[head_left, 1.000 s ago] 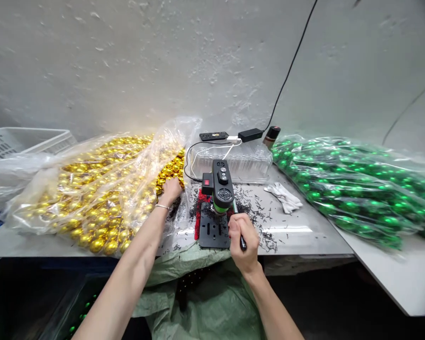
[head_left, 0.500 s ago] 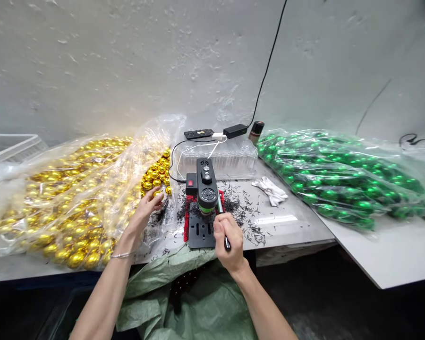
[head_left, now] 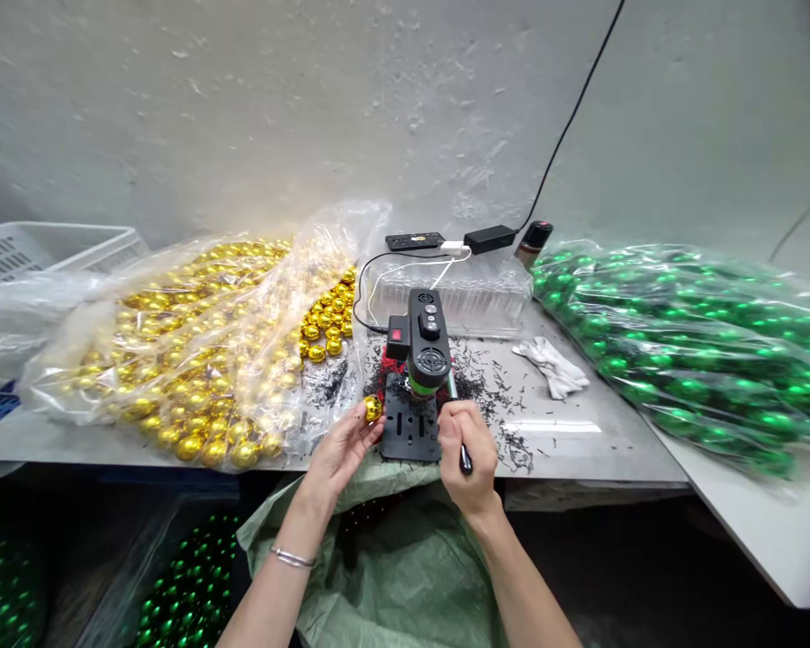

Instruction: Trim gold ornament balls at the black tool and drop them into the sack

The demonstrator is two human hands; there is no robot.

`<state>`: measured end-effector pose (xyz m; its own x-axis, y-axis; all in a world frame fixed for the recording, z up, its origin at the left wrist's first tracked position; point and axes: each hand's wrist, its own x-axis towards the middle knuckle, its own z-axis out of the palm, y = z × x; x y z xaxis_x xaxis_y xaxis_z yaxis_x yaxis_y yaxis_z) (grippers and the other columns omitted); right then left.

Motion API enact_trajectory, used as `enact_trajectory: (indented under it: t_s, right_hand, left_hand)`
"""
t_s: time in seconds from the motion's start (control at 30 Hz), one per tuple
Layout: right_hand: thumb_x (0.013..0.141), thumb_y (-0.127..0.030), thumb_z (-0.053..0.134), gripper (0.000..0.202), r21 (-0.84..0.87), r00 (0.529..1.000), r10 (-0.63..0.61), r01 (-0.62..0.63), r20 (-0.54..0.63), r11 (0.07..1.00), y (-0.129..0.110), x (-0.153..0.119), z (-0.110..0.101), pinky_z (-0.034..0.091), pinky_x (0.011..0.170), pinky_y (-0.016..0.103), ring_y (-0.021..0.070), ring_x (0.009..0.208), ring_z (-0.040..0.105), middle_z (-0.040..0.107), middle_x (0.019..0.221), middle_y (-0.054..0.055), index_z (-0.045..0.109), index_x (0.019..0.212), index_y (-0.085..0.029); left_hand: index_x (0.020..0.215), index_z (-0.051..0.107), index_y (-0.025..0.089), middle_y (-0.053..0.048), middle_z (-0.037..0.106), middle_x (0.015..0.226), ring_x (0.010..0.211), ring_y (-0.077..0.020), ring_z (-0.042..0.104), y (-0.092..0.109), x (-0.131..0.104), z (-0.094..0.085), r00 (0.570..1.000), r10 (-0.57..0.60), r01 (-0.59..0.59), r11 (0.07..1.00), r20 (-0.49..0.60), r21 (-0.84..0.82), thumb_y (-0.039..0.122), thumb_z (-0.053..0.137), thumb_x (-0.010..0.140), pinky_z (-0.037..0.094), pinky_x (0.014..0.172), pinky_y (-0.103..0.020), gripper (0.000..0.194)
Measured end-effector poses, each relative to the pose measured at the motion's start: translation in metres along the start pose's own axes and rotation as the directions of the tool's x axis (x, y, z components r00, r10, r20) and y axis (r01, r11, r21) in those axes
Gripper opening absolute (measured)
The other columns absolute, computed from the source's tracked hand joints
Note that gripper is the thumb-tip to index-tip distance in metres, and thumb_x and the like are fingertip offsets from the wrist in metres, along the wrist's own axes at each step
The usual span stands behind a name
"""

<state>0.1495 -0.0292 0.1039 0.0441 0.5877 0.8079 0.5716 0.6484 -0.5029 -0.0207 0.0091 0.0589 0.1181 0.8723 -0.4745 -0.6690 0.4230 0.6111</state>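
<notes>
Between the thumb and fingers of my left hand [head_left: 344,450] is a shiny gold ball [head_left: 373,409], held just left of a small black machine [head_left: 430,337]. My right hand [head_left: 469,450] is wrapped round the machine's lever handle [head_left: 465,461], whose black end sticks out below the fist. Under the machine head lies a black slotted base plate [head_left: 410,430]. More gold balls [head_left: 328,319] spill from the mouth of a clear plastic bag [head_left: 195,351] on the left.
Black shreds [head_left: 492,396] litter the table around the machine. A white glove [head_left: 552,367] lies to the right, near a bag of green balls [head_left: 681,333]. Behind the machine stand a clear plastic box [head_left: 479,292] and a power adapter [head_left: 490,238]. A green sack [head_left: 398,567] hangs below the table edge.
My left hand has come from the gold pile towards the machine, with a gold ball in its fingers. My right hand stays on the lever handle. The view has shifted left.
</notes>
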Motion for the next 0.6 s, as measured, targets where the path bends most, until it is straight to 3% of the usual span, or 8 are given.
enact_trajectory:
  t_s: [0.1, 0.27, 0.37, 0.43, 0.53, 0.6]
  right_hand:
    - [0.091, -0.004, 0.043, 0.023, 0.0, 1.0, -0.004, 0.004, 0.005, 1.0, 0.001, -0.001, 0.0, 0.043, 0.061, 0.026, 0.0131, 0.071, 0.052, 0.049, 0.072, 0.001, 0.046, 0.075, -0.02]
    - [0.091, -0.003, 0.043, 0.024, -0.009, 1.0, -0.008, 0.008, 0.011, 1.0, 0.002, -0.002, -0.001, 0.042, 0.061, 0.026, 0.0126, 0.069, 0.05, 0.049, 0.072, 0.001, 0.045, 0.074, -0.02]
    - [0.091, -0.004, 0.043, 0.024, -0.015, 1.0, -0.017, 0.017, 0.011, 1.0, 0.003, -0.003, -0.001, 0.042, 0.061, 0.026, 0.0124, 0.068, 0.05, 0.049, 0.072, 0.0, 0.046, 0.074, -0.02]
    - [0.091, -0.004, 0.043, 0.023, -0.02, 1.0, -0.017, 0.018, 0.009, 1.0, 0.003, -0.003, -0.001, 0.042, 0.061, 0.026, 0.0124, 0.068, 0.051, 0.05, 0.072, 0.0, 0.047, 0.074, -0.02]
    - [0.091, -0.004, 0.043, 0.023, -0.023, 1.0, -0.02, 0.021, 0.007, 1.0, 0.003, -0.003, 0.0, 0.042, 0.061, 0.026, 0.0126, 0.069, 0.051, 0.05, 0.072, 0.0, 0.048, 0.075, -0.02]
    - [0.091, -0.004, 0.043, 0.023, -0.028, 1.0, -0.022, 0.022, 0.007, 0.999, 0.002, -0.002, -0.001, 0.042, 0.062, 0.027, 0.0128, 0.069, 0.052, 0.05, 0.072, 0.0, 0.047, 0.075, -0.02]
  left_hand:
    - [0.095, 0.069, 0.011, -0.007, 0.075, 0.086, 0.075, -0.0143, 0.072, -0.006, 0.006, 0.001, 0.999, 0.034, -0.035, 0.996, 0.019, 0.078, 0.011, 0.073, 0.08, 0.06, 0.071, -0.022, 0.016]
    - [0.108, 0.069, 0.013, -0.006, 0.074, 0.091, 0.071, -0.0133, 0.071, -0.012, 0.015, -0.001, 0.995, 0.093, -0.1, 0.954, 0.038, 0.284, 0.019, 0.079, 0.076, 0.058, 0.065, -0.021, 0.034]
    - [0.117, 0.066, 0.014, -0.008, 0.073, 0.097, 0.075, -0.0158, 0.071, -0.022, 0.023, -0.005, 0.985, 0.148, -0.172, 0.884, 0.09, 0.435, 0.029, 0.076, 0.078, 0.059, 0.071, -0.028, 0.043]
    - [0.119, 0.066, 0.015, -0.009, 0.072, 0.1, 0.08, -0.0178, 0.07, -0.03, 0.028, -0.007, 0.953, 0.246, -0.302, 0.752, 0.176, 0.585, 0.03, 0.075, 0.079, 0.058, 0.077, -0.032, 0.044]
    - [0.114, 0.069, 0.016, -0.01, 0.071, 0.103, 0.088, -0.0216, 0.068, -0.04, 0.032, -0.007, 0.841, 0.4, -0.516, 0.388, 0.365, 0.763, 0.028, 0.073, 0.078, 0.056, 0.083, -0.036, 0.038]
    - [0.111, 0.069, 0.017, -0.01, 0.071, 0.102, 0.089, -0.0234, 0.068, -0.044, 0.034, -0.005, 0.773, 0.438, -0.573, 0.169, 0.459, 0.802, 0.028, 0.071, 0.08, 0.055, 0.084, -0.038, 0.033]
